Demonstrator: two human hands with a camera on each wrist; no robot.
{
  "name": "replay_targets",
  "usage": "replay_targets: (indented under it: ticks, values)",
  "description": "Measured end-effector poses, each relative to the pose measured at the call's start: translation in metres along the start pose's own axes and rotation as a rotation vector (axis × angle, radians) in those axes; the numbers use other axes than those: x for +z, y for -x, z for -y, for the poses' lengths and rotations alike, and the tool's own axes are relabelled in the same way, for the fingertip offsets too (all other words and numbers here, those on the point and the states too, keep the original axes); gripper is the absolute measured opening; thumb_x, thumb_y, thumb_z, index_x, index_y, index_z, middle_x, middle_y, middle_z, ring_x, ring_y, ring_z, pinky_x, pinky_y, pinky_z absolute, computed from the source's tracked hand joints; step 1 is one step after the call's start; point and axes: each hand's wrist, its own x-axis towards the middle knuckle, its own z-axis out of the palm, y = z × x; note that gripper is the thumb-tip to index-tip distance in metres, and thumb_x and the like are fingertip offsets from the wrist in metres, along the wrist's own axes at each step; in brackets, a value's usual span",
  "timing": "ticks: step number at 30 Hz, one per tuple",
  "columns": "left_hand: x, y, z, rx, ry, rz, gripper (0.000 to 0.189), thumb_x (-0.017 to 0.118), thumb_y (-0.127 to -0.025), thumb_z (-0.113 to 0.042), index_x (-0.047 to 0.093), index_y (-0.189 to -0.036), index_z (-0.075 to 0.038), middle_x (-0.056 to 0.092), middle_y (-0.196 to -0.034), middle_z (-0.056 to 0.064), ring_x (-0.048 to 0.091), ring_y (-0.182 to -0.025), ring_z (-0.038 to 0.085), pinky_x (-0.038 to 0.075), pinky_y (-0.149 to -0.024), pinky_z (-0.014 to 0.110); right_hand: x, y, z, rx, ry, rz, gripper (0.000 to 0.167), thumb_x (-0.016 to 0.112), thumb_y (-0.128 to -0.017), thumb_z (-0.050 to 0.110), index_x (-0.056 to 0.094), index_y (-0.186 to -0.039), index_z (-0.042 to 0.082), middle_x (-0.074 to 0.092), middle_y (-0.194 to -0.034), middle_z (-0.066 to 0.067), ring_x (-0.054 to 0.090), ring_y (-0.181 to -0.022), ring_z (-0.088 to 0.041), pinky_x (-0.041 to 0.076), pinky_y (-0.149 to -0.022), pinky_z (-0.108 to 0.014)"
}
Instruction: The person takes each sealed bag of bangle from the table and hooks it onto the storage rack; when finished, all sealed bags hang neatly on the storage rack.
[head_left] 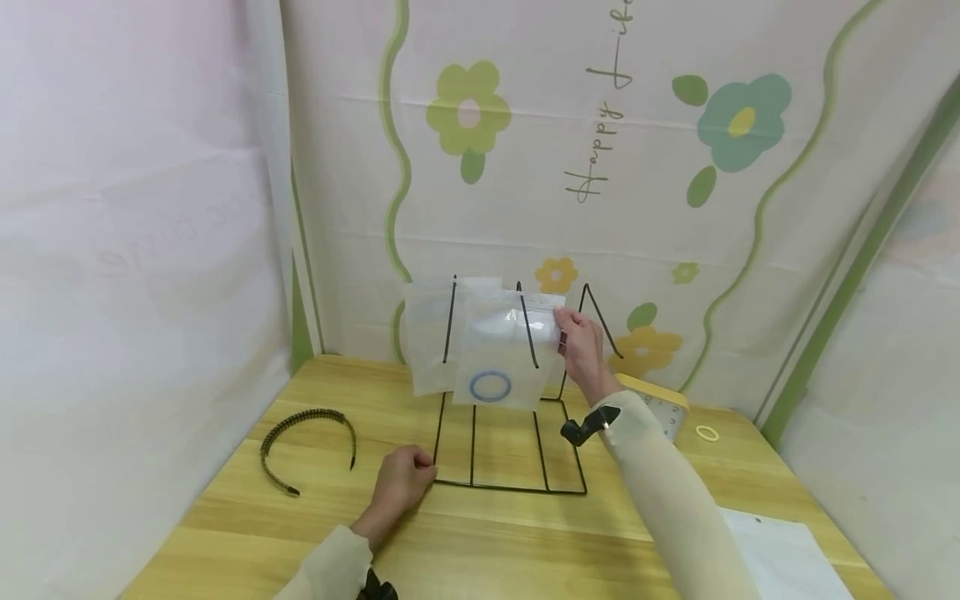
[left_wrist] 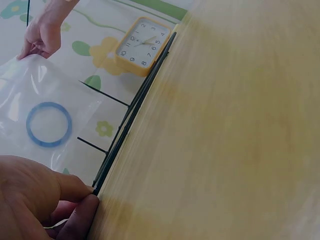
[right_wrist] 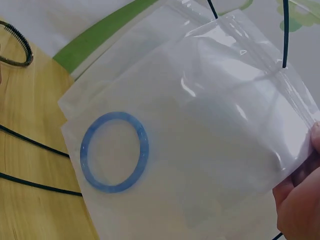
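My right hand pinches the upper right edge of a clear zip bag. Inside that bag, near its bottom, lies a blue bangle. The bag hangs at the middle prong of a black wire rack, with the prong's front part passing before it. Behind and to the left, a second clear bag hangs at the left prong; its contents cannot be made out. My left hand pinches the rack's front left corner between thumb and fingers, seen closely in the left wrist view.
A dark, toothed headband lies on the wooden table at left. Behind my right forearm stands a yellow clock, with a small yellow ring beside it. White paper lies at front right. Printed cloth hangs around the table.
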Motion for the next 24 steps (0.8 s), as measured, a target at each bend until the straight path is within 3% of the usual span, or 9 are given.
replay_targets:
  ticks: [6, 15, 19, 24]
  values:
    - [-0.001, 0.0, -0.001, -0.006, 0.009, 0.004, 0.008, 0.072, -0.079, -0.003, 0.068, -0.076, -0.009, 0.064, -0.071, -0.002, 0.055, -0.062, 0.01, 0.047, -0.057, 0.028, 0.004, -0.009, 0.003, -0.005, 0.024, -0.034, 0.041, 0.06, -0.097, 0.033, 0.063, -0.127, 0.005, 0.061, -0.116, -0.008, 0.063, -0.092, -0.014, 0.054, -0.071, -0.024]
    - [0.0, 0.0, -0.001, -0.015, 0.011, 0.016, 0.007, 0.073, -0.08, -0.004, 0.068, -0.077, -0.008, 0.064, -0.073, -0.002, 0.056, -0.063, 0.011, 0.048, -0.058, 0.028, 0.008, -0.016, 0.008, -0.078, 0.165, -0.136, 0.031, 0.064, -0.095, 0.034, 0.07, -0.111, 0.008, 0.061, -0.111, 0.0, 0.054, -0.089, -0.011, 0.047, -0.065, -0.021]
    - [0.001, 0.0, 0.0, -0.011, 0.012, 0.017, 0.008, 0.073, -0.08, -0.004, 0.067, -0.076, -0.009, 0.064, -0.072, -0.002, 0.056, -0.063, 0.011, 0.048, -0.057, 0.029, 0.007, -0.017, 0.01, -0.09, 0.228, -0.135, 0.036, 0.062, -0.095, 0.039, 0.069, -0.115, 0.01, 0.06, -0.116, -0.002, 0.053, -0.093, -0.015, 0.044, -0.069, -0.024]
    - [0.001, -0.001, 0.001, -0.013, -0.001, 0.01, 0.008, 0.073, -0.079, -0.004, 0.068, -0.076, -0.009, 0.065, -0.072, -0.002, 0.056, -0.063, 0.011, 0.048, -0.058, 0.029, 0.006, -0.018, 0.015, -0.096, 0.323, -0.125, 0.044, 0.059, -0.094, 0.047, 0.066, -0.12, 0.013, 0.058, -0.106, 0.001, 0.049, -0.087, -0.014, 0.04, -0.07, -0.025]
